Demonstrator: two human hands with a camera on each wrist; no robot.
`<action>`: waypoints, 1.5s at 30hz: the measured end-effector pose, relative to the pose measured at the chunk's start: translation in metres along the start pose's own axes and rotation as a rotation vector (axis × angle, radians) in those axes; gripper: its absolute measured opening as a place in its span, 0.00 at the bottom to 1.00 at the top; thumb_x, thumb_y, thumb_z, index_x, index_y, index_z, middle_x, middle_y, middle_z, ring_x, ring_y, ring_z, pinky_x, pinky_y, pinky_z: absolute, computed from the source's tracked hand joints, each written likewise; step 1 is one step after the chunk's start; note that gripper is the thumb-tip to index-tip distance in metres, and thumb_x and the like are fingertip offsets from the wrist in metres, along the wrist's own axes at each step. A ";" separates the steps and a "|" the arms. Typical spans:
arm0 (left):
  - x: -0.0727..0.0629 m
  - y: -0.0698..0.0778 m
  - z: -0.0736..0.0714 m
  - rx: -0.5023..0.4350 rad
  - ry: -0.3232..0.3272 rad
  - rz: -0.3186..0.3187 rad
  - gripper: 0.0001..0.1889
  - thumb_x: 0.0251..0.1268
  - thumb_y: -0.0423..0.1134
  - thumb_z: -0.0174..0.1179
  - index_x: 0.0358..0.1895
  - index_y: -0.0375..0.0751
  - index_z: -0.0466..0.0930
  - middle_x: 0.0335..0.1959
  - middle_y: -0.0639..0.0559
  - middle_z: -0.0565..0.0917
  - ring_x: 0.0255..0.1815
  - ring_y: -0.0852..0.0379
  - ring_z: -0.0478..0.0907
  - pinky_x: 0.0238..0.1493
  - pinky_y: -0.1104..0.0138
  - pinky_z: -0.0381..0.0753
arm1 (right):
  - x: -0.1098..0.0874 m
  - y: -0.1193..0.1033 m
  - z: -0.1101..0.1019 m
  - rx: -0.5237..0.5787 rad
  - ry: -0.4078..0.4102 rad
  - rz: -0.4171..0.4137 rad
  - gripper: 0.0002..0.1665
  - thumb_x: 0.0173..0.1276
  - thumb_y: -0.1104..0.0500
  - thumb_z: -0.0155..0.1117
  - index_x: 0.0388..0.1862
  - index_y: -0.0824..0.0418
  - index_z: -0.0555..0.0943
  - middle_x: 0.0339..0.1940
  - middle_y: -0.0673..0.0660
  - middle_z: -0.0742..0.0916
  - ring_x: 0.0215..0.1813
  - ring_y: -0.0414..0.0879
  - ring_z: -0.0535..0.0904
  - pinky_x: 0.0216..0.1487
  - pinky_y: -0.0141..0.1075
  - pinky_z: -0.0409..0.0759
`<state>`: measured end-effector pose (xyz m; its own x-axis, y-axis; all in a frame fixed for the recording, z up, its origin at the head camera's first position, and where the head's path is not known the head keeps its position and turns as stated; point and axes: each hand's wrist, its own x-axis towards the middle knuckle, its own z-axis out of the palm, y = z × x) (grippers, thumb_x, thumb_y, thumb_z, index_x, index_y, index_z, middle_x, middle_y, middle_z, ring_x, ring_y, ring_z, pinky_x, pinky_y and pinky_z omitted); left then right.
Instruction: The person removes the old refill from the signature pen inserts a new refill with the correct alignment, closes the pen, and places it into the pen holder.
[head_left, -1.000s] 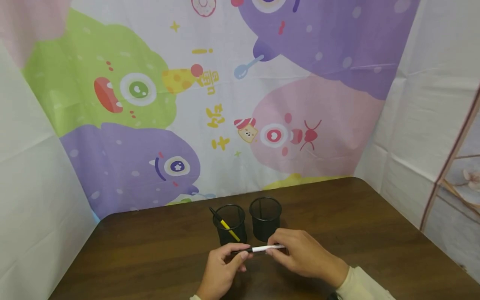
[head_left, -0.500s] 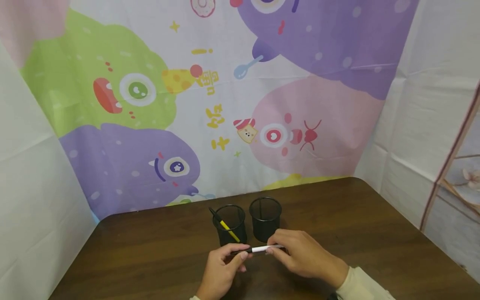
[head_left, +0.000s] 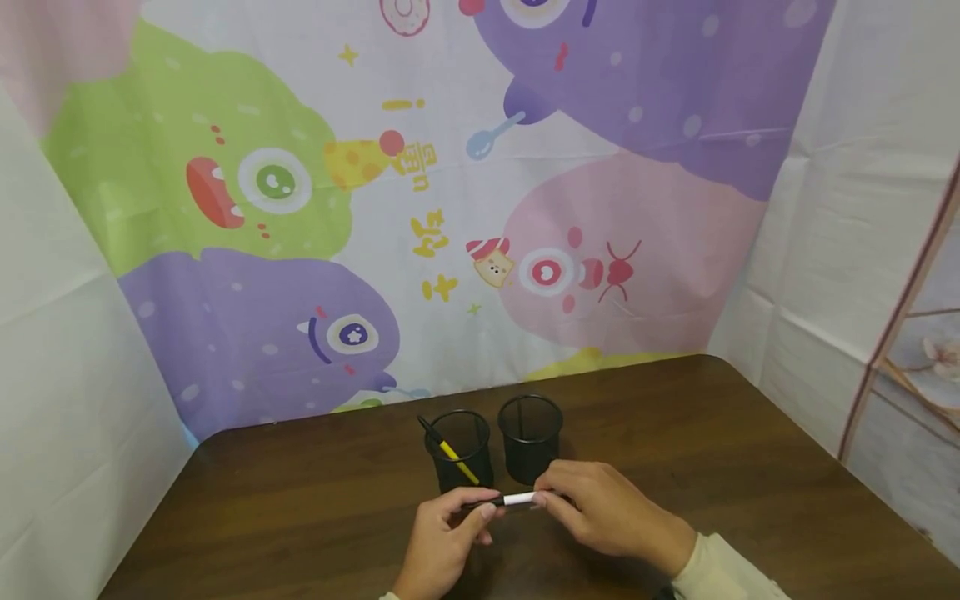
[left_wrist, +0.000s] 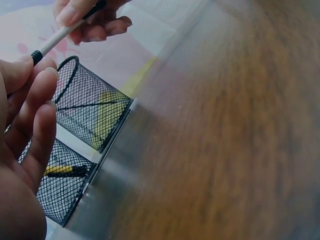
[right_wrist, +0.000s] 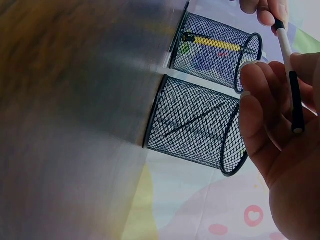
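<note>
Both hands hold a marker pen [head_left: 519,499] level in front of two black mesh pen cups. It has a white barrel and black ends. My left hand [head_left: 442,543] pinches the black left end between thumb and fingers. The thumb and fingertips of my right hand [head_left: 611,510] pinch it toward the right end. In the right wrist view the pen's black tail [right_wrist: 296,102] runs past the right thumb over the palm. A yellow pen with a black end [head_left: 459,462] leans inside the left cup [head_left: 450,479]. No pen shows in the right cup [head_left: 528,460].
The cups stand side by side on a dark brown wooden table [head_left: 300,483], just beyond the hands. A cartoon-print cloth [head_left: 450,350] hangs behind the table's far edge. Pale cloth walls close in the left and right sides.
The left hand keeps its place. At the right fingertips less of the white barrel shows than before, and the part beyond them now looks dark.
</note>
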<state>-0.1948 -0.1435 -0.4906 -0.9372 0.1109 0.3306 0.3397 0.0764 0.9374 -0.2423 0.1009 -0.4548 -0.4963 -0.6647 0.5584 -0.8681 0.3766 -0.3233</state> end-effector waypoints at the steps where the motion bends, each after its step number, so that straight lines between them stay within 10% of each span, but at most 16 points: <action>1: 0.000 0.000 0.000 -0.002 0.001 0.001 0.09 0.67 0.38 0.66 0.45 0.37 0.87 0.35 0.45 0.89 0.24 0.58 0.81 0.30 0.64 0.86 | 0.000 0.000 0.000 0.001 -0.002 0.002 0.08 0.76 0.51 0.61 0.38 0.49 0.85 0.31 0.34 0.76 0.28 0.28 0.70 0.28 0.22 0.70; 45: -0.001 0.003 -0.001 0.029 -0.025 -0.026 0.12 0.69 0.40 0.65 0.46 0.35 0.86 0.35 0.46 0.89 0.26 0.59 0.82 0.31 0.64 0.86 | 0.001 -0.001 0.002 -0.038 0.042 -0.020 0.13 0.63 0.58 0.75 0.35 0.46 0.77 0.30 0.36 0.78 0.28 0.30 0.73 0.31 0.20 0.72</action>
<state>-0.1928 -0.1445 -0.4884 -0.9437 0.1333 0.3028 0.3175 0.1080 0.9421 -0.2418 0.0987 -0.4550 -0.4782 -0.6447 0.5964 -0.8769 0.3885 -0.2832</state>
